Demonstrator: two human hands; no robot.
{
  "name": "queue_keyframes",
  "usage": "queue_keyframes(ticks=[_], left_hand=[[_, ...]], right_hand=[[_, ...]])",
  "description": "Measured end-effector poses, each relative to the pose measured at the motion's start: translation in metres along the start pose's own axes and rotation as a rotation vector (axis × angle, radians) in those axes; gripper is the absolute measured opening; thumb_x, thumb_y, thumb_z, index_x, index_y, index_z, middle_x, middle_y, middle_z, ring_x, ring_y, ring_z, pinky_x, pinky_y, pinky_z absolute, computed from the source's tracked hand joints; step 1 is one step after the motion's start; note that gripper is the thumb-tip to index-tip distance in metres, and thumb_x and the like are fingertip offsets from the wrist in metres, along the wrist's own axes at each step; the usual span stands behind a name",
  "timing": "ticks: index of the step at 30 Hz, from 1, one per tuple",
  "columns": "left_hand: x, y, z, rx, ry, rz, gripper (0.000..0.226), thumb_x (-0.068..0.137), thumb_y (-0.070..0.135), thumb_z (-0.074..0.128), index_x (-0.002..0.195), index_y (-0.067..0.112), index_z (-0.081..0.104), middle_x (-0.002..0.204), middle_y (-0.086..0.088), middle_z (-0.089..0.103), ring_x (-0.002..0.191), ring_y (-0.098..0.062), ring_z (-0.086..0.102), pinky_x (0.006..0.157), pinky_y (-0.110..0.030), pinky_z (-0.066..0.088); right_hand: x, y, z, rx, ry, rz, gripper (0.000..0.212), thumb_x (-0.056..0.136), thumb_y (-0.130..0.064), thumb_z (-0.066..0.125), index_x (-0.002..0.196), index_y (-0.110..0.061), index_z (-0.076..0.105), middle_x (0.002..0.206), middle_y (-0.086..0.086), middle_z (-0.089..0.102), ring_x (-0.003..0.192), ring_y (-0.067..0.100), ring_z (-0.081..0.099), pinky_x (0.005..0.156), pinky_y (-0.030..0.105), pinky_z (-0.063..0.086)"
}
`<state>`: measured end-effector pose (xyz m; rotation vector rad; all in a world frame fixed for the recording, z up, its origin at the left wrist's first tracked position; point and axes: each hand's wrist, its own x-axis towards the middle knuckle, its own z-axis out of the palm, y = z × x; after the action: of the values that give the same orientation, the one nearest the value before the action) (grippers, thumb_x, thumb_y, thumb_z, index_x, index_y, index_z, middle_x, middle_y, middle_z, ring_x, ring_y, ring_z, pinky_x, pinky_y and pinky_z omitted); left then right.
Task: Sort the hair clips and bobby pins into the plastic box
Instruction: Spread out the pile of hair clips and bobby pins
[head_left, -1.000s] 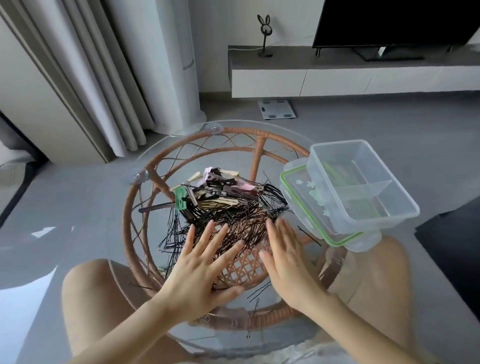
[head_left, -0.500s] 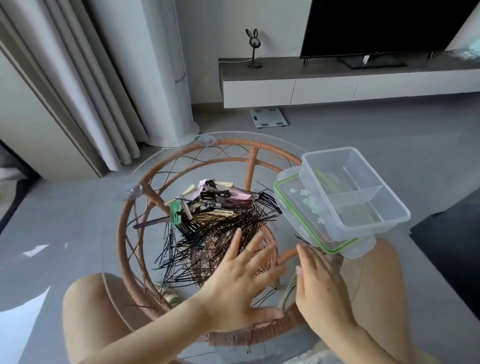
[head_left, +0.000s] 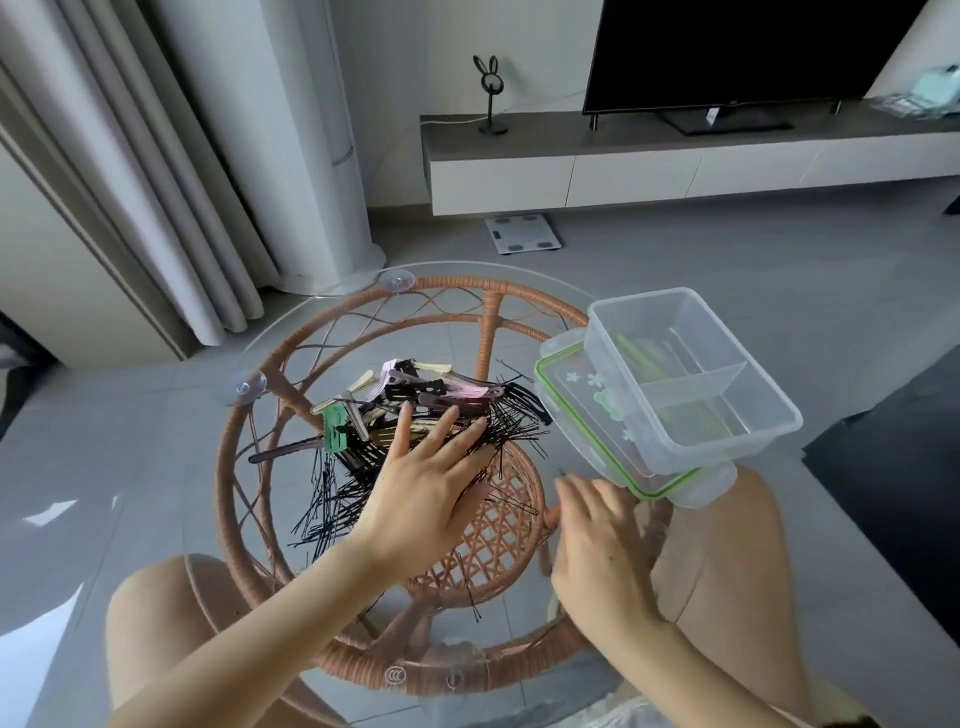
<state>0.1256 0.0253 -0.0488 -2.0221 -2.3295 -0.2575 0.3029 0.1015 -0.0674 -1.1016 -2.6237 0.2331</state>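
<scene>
1. Left hand (head_left: 431, 483) lies flat, grip open, on the bobby pins (head_left: 332, 493) mid frame; hair clips (head_left: 415, 387) heaped just above its fingertips
2. Right hand (head_left: 597, 540), grip loose and empty, sits nearer the plastic box (head_left: 727, 447), up and right of it on the table (head_left: 202, 493)

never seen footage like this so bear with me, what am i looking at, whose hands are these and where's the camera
There is no machine here: a person works with bare hands, and the single camera sits on their head, looking forward and down. A glass-topped rattan table holds a heap of black bobby pins, with coloured hair clips at its far side. To the right, a clear divided plastic box rests on its green-rimmed lid. The left hand lies flat, fingers spread, on the pins. The right hand is blurred near the lid and seems to hold nothing.
</scene>
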Motion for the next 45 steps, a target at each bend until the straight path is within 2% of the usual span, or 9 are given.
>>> queue_keyframes(ticks=[6,11,17,22,27,32,36,39,45], left_hand=[[0.081,0.001,0.001,0.003,-0.043,0.009,0.045,0.096,0.033,0.03,0.138,0.02,0.04,0.151,0.0,0.034,0.144,-0.025,0.02,0.118,-0.053,-0.001],[0.134,0.0,0.02,-0.036,-0.189,-0.035,0.05,0.098,0.032,0.024,0.146,0.017,0.025,0.155,0.0,0.023,0.146,-0.022,0.011,0.117,-0.046,-0.008],[0.125,0.0,0.028,-0.181,-0.13,-0.041,0.043,0.098,0.03,0.031,0.134,0.013,0.047,0.15,-0.004,0.035,0.141,-0.021,0.028,0.119,-0.035,0.015],[0.105,-0.01,0.024,-0.296,-0.1,0.074,0.033,0.095,0.025,0.043,0.123,0.026,0.061,0.14,0.007,0.049,0.138,-0.014,0.036,0.119,-0.029,0.017],[0.072,-0.023,0.002,-0.325,-0.074,0.204,0.036,0.092,0.036,0.041,0.117,0.025,0.064,0.131,0.006,0.059,0.133,-0.014,0.042,0.118,-0.042,0.025],[0.014,-0.034,-0.026,-0.31,0.107,-0.02,0.045,0.092,0.05,0.035,0.121,0.028,0.06,0.137,0.006,0.051,0.137,-0.019,0.035,0.117,-0.048,0.022],[-0.041,-0.009,-0.016,-0.11,-0.038,0.07,0.055,0.085,0.07,0.032,0.125,0.038,0.053,0.142,0.003,0.047,0.14,-0.022,0.031,0.115,-0.057,0.018],[-0.063,0.014,0.003,0.046,-0.144,0.141,0.07,0.077,0.081,0.028,0.131,0.038,0.044,0.144,-0.003,0.045,0.14,-0.03,0.029,0.108,-0.061,0.013],[-0.055,0.008,0.009,0.115,-0.048,-0.051,0.049,0.087,0.059,0.039,0.126,0.031,0.049,0.139,-0.006,0.051,0.136,-0.03,0.038,0.108,-0.06,0.016]], right_hand=[[0.003,-0.023,0.0,0.191,0.026,-0.119,0.058,0.059,0.003,0.074,0.114,-0.007,0.06,0.106,0.003,0.068,0.101,0.021,0.059,0.089,0.032,0.05],[0.039,0.002,-0.014,-0.091,0.172,0.014,0.045,0.058,-0.008,0.079,0.101,-0.011,0.064,0.085,0.006,0.066,0.076,0.025,0.059,0.065,0.034,0.05],[0.068,0.026,-0.004,-0.331,0.139,-0.005,0.031,0.047,0.009,0.069,0.073,-0.007,0.064,0.066,0.008,0.058,0.055,0.024,0.057,0.04,0.027,0.043],[0.079,0.031,-0.002,-0.269,0.116,-0.023,0.033,0.045,0.012,0.066,0.074,-0.004,0.064,0.068,0.009,0.059,0.06,0.025,0.057,0.043,0.03,0.046],[0.073,0.022,0.004,0.023,0.162,-0.106,0.03,0.073,0.0,0.067,0.102,0.001,0.064,0.101,0.012,0.066,0.093,0.028,0.061,0.079,0.032,0.052],[0.064,-0.007,0.02,0.486,-0.097,0.017,0.056,0.095,-0.039,0.021,0.135,-0.004,0.04,0.145,0.01,0.039,0.138,0.02,0.029,0.116,0.035,0.021],[0.075,-0.036,0.025,0.627,-0.064,0.111,0.04,0.099,-0.025,0.029,0.132,-0.007,0.044,0.138,0.01,0.047,0.133,0.02,0.035,0.115,0.045,0.021],[0.08,-0.063,0.024,0.872,0.059,0.213,0.03,0.098,-0.022,0.034,0.113,-0.011,0.058,0.099,-0.012,0.059,0.105,0.007,0.055,0.109,0.048,0.03],[0.083,-0.078,0.021,1.168,0.024,0.313,0.029,0.098,-0.023,0.034,0.117,-0.016,0.055,0.116,-0.006,0.056,0.108,0.005,0.05,0.085,0.007,0.035]])
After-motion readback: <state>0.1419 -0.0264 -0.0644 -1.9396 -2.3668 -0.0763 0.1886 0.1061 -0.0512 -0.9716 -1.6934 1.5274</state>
